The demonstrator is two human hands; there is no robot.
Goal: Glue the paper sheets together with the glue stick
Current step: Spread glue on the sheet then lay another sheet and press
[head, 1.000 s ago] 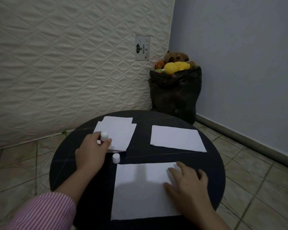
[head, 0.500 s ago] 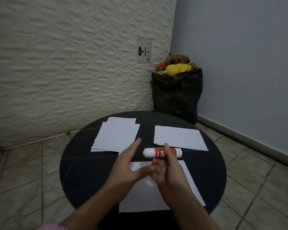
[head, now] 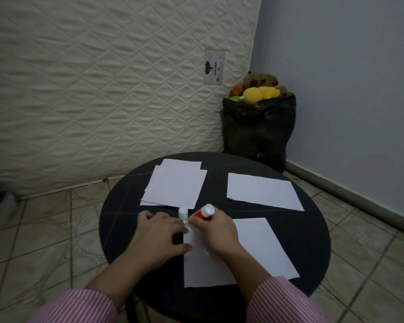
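A person sat at a round black table (head: 313, 241), seen from above through a head-worn camera, with both forearms in pink-and-white striped sleeves (head: 287, 301) reaching forward.

The right hand (head: 216, 231) was curled around a red-and-white glue stick (head: 204, 212), gripping it firmly. The stick was tilted, its white end pointing up and away to the far right, its lower end aimed down at the far left corner of the nearest paper sheet (head: 254, 248). Whether the tip touched the paper could not be told, because the fingers hid it.

The left hand (head: 160, 236) lay palm down just beside the right hand, fingers relaxed and spread, its fingertips and thumb at the left edge of that near sheet. It held nothing. A small white cap (head: 182, 212) stood upright on the table just beyond the left hand's fingertips, close to the glue stick.

Further away on the table, a small stack of overlapping paper sheets (head: 175, 185) lay on the far left, and a single sheet (head: 264, 192) lay on the far right, well apart from the near one.

Behind the table stood a quilted cream mattress (head: 103, 89) against the wall. In the far right corner sat a black bag (head: 259, 129) topped with soft toys (head: 259, 89), on a tiled floor (head: 44, 229).
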